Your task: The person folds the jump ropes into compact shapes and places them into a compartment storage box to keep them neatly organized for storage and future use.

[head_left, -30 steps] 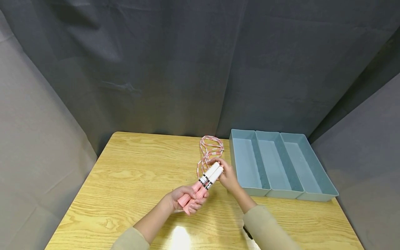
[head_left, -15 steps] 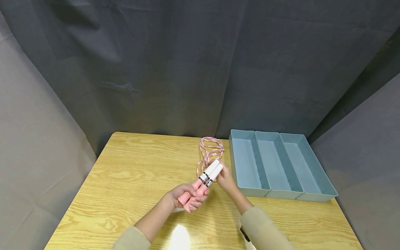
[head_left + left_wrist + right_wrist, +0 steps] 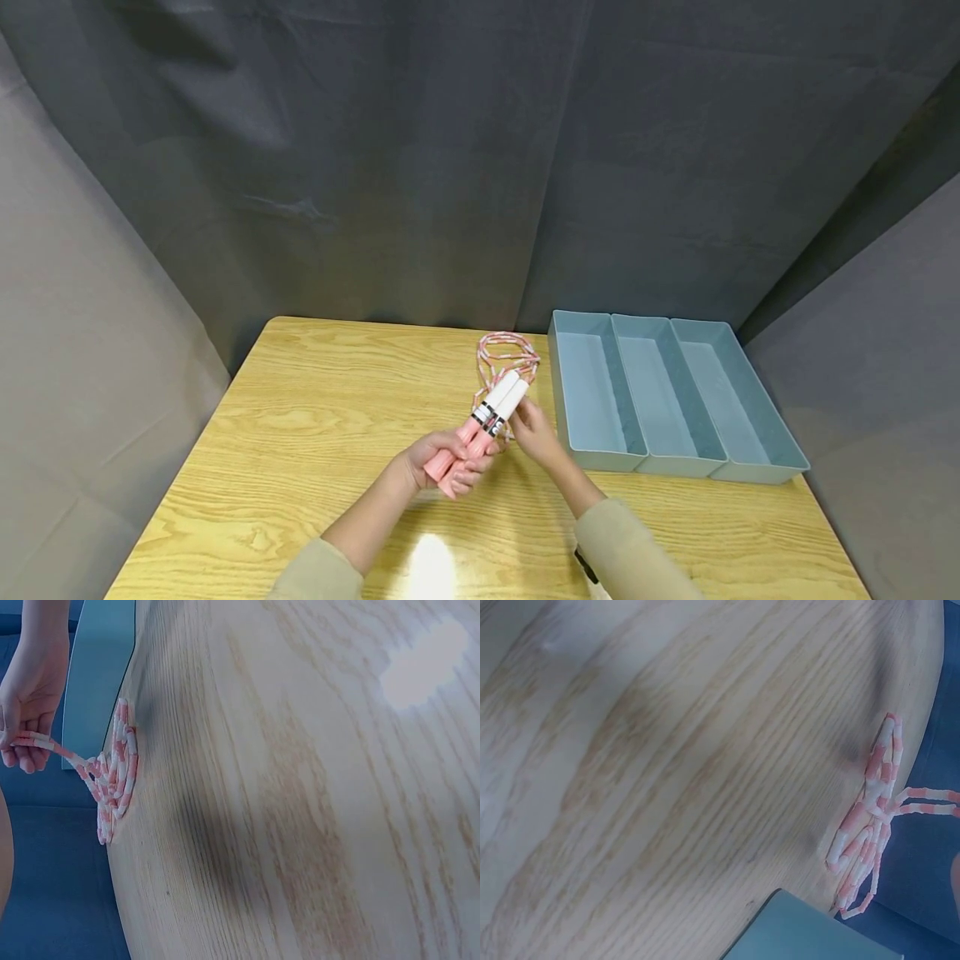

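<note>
The left hand (image 3: 427, 467) has its fingers (image 3: 467, 479) curled round the pink ends of the two skipping-rope handles (image 3: 491, 410), which lie side by side and slant up toward the upper right, their white ends topmost, just below the middle of the head view. The right hand (image 3: 536, 433) sits just to the right of the handles; in the left wrist view its fingers (image 3: 22, 754) are bent and pinch a strand of the beaded rope (image 3: 504, 360), pulled taut from the upper left edge of that frame down to the bundle. The rest of the pink-and-white rope lies in loose loops on the counter (image 3: 300, 417), just beyond the handles near its far edge; in the right wrist view the loops (image 3: 870, 832) sit at the right side of the frame. Immediately right of the rope stands a pale blue tray (image 3: 648, 462) with three long compartments side by side. Grey cloth (image 3: 450, 167) hangs behind and at both sides of the counter.
</note>
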### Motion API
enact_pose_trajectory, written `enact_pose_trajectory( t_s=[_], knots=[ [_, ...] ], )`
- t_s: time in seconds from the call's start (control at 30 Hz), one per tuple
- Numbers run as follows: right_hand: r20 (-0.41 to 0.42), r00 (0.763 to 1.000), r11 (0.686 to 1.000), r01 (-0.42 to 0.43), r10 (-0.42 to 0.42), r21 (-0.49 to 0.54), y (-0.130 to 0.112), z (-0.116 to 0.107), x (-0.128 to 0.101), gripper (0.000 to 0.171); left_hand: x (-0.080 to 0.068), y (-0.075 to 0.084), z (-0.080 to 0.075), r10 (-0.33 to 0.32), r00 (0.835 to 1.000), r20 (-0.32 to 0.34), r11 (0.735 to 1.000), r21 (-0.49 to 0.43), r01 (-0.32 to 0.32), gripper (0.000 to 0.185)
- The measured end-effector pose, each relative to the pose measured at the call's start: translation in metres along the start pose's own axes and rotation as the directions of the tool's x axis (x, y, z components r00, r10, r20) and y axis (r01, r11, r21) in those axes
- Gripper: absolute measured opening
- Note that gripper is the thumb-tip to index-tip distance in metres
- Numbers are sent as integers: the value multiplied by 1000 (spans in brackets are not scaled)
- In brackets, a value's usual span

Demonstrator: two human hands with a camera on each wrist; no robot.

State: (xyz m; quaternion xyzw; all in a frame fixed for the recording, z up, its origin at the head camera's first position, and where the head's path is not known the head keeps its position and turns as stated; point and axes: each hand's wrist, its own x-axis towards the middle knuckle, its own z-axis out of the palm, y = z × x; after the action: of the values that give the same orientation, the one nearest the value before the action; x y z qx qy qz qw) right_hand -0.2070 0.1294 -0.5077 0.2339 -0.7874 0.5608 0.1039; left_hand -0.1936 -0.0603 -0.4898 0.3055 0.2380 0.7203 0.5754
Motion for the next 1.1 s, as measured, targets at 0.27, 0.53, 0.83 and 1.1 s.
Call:
enact_pose_trajectory(
  t_s=[0.27,0.53,0.83,1.1],
  knots=[
    [40,996,997,-81,80,17,-3,-1,0,21,-2,3,0,3,1000,-15,1000,-14,-3,28],
    [75,993,995,-89,86,36,-1,-3,-1,17,-2,8,0,12,1000,-11,1000,-15,-12,30],
    [171,974,984,-161,146,77,2,-2,-4,19,-3,11,-1,36,999,-17,999,-6,-36,28],
    [213,971,985,-136,111,109,5,-1,-6,20,-5,13,-4,55,998,-11,998,-8,-55,26]
  ],
)
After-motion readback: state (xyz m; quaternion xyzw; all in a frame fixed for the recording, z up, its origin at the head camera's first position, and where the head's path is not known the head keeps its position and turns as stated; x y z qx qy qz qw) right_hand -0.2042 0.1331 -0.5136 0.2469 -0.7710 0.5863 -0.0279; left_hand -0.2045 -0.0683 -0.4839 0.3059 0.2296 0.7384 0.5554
